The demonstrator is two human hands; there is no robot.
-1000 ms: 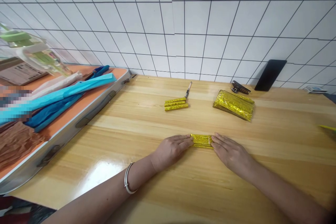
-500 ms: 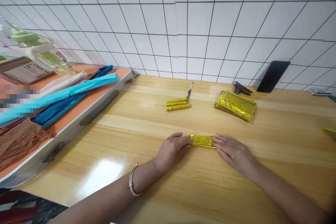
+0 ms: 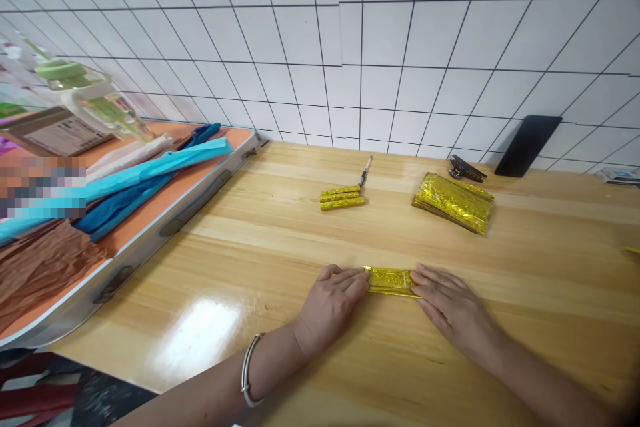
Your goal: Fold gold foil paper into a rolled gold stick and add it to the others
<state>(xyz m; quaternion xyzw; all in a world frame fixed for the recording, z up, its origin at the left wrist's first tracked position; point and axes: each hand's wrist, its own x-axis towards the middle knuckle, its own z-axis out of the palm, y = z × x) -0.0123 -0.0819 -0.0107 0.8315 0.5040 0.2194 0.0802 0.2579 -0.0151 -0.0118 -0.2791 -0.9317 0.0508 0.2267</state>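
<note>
A strip of shiny gold foil paper (image 3: 390, 279), partly folded lengthwise, lies on the wooden table in front of me. My left hand (image 3: 334, 300) presses its left end, fingers together, with a silver bangle on that wrist. My right hand (image 3: 453, 303) holds the right end down with its fingertips, thumb at the near edge. Both hands hide the strip's ends. Beyond, to the left, are several narrow gold foil rolls (image 3: 342, 198) side by side. A stack of flat gold foil sheets (image 3: 454, 203) lies to the right.
A pen (image 3: 367, 171) touches the rolls. Near the tiled wall are a dark hair claw clip (image 3: 467, 169) and a leaning black phone-like slab (image 3: 529, 145). At left, an orange-topped case (image 3: 240, 140) bears blue and brown crepe paper, a box (image 3: 60, 133) and a green-lidded bottle (image 3: 67, 77).
Both hands and the foil strip sit slightly lower in the view, and the view itself has shifted a little. My left fingers lie flatter over the strip's end.
</note>
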